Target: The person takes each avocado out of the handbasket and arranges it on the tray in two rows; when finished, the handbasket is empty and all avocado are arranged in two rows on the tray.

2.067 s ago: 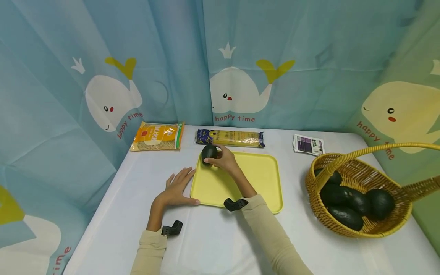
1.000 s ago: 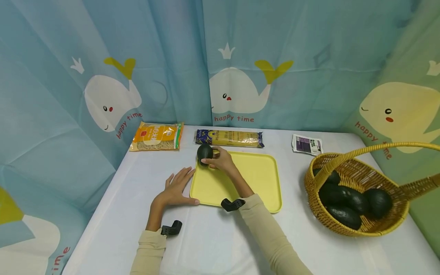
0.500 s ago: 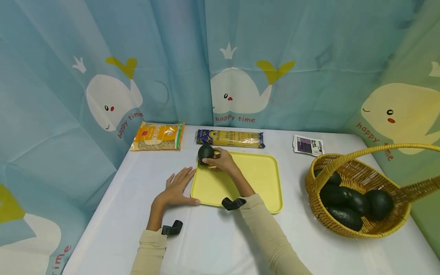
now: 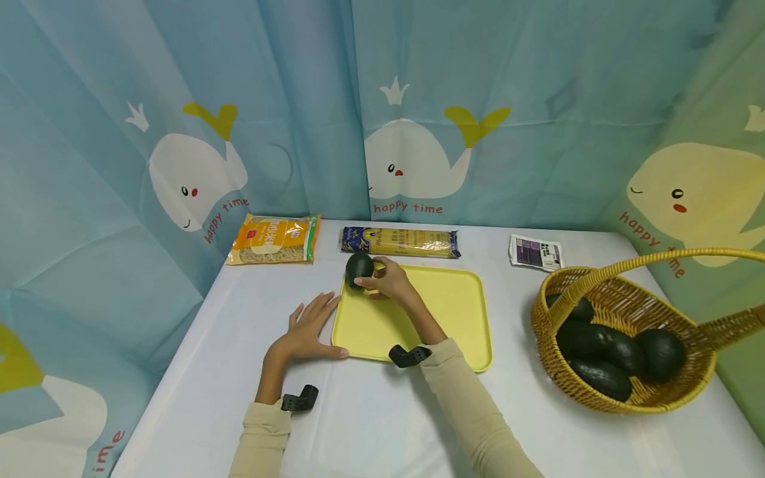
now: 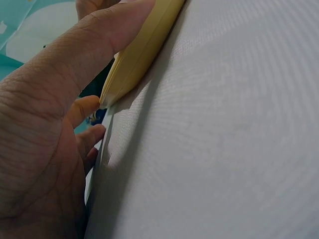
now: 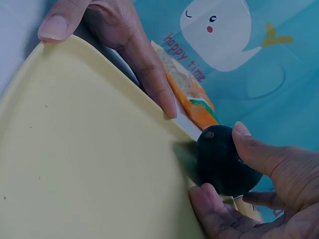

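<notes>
A dark green avocado [image 4: 359,271] stands at the far left corner of the yellow tray [image 4: 442,312]. My right hand [image 4: 390,279] grips it from the right, the thumb on the near side. In the right wrist view the avocado [image 6: 224,159] shows a small stem scar, with fingertips [image 6: 205,196] at its base. My left hand [image 4: 306,332] lies along the tray's left edge with fingers spread. Its thumb [image 5: 132,22] touches the near left corner of the tray in the left wrist view.
A wicker basket [image 4: 540,332] with several avocados [image 4: 603,378] stands at the right, its tall handle arching above it. Along the back lie a millet bag [image 4: 275,240], a long yellow noodle packet [image 4: 400,241] and a small white-and-purple sachet [image 4: 535,253]. A curtain [image 4: 526,179] hangs behind.
Over the past two seconds my right hand has shifted the avocado slightly left toward the tray's far left corner. The left hand has stayed at the tray edge.
</notes>
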The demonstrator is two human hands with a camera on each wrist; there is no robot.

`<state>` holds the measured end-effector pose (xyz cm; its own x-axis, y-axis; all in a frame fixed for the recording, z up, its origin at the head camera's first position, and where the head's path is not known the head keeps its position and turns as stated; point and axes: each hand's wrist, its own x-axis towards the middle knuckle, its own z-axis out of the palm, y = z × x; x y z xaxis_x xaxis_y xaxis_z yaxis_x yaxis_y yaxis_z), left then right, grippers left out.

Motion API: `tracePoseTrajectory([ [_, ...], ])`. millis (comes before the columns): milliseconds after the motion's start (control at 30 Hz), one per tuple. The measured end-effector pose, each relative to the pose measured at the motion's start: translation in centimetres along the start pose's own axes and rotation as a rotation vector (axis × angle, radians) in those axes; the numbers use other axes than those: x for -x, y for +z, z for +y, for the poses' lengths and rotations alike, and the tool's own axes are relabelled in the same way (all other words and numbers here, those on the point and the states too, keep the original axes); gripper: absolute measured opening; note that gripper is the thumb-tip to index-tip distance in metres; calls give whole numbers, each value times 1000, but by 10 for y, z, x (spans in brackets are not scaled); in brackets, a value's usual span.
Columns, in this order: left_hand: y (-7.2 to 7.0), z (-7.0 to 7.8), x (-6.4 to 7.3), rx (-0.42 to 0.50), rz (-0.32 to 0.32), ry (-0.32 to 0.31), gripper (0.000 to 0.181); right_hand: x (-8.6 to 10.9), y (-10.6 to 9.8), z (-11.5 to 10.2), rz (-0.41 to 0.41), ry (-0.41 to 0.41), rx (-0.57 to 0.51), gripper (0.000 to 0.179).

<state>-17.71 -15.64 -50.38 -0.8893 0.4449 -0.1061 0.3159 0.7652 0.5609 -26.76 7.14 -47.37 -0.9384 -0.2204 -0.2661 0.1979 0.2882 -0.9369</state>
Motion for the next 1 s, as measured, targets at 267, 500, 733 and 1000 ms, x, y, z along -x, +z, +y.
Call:
tracePoseTrajectory([
  [267,0,0,0,9,2,7,115,3,-2,0,-5,-14,-3,83],
  [500,-1,0,0,8,5,9,114,2,-5,1,-4,-6,-13,82],
  [733,-1,0,-1,15,7,15,114,10,-13,-4,2,-27,-14,80],
  [1000,1,0,0,10,5,12,115,29,-34,-19,-7,-68,-7,74],
])
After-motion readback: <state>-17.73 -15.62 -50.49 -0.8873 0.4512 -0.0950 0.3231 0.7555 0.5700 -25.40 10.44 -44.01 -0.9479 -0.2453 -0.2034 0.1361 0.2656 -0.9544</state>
